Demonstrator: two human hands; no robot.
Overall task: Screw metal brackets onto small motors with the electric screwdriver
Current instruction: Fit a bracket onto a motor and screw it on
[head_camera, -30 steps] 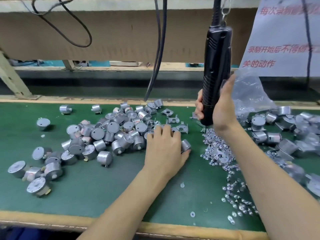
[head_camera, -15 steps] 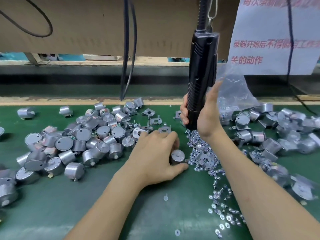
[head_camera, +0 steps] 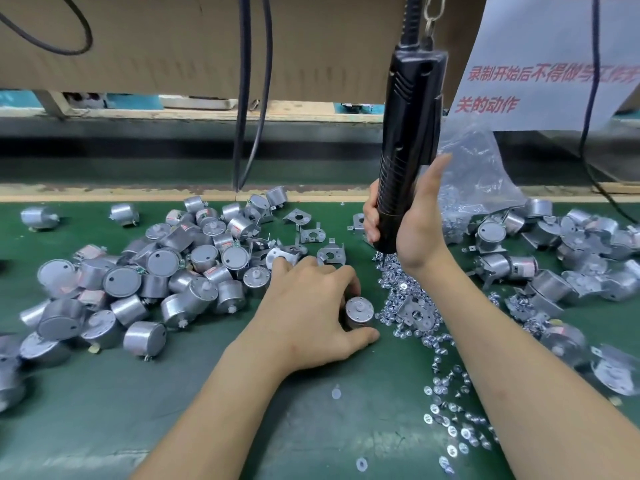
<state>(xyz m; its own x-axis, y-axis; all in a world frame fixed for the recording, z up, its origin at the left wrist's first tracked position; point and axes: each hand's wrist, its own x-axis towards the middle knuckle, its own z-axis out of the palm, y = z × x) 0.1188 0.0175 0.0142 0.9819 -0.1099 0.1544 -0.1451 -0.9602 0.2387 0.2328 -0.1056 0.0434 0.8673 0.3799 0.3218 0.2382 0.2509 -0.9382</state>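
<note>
Head view: motor (head_camera: 359,311) upright on green surface (head_camera: 242,410), left grip (head_camera: 308,306) curled round it. Bracket (head_camera: 417,315) just right of motor, on screw heap (head_camera: 398,282). Right grip (head_camera: 415,233) clasps electric screwdriver (head_camera: 408,133) beyond motor. Step: positioning motor. Next: seat bracket, align holes.

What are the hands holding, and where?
The right hand grips the black electric screwdriver around its lower body. The left hand holds a small motor by its round side.
</note>
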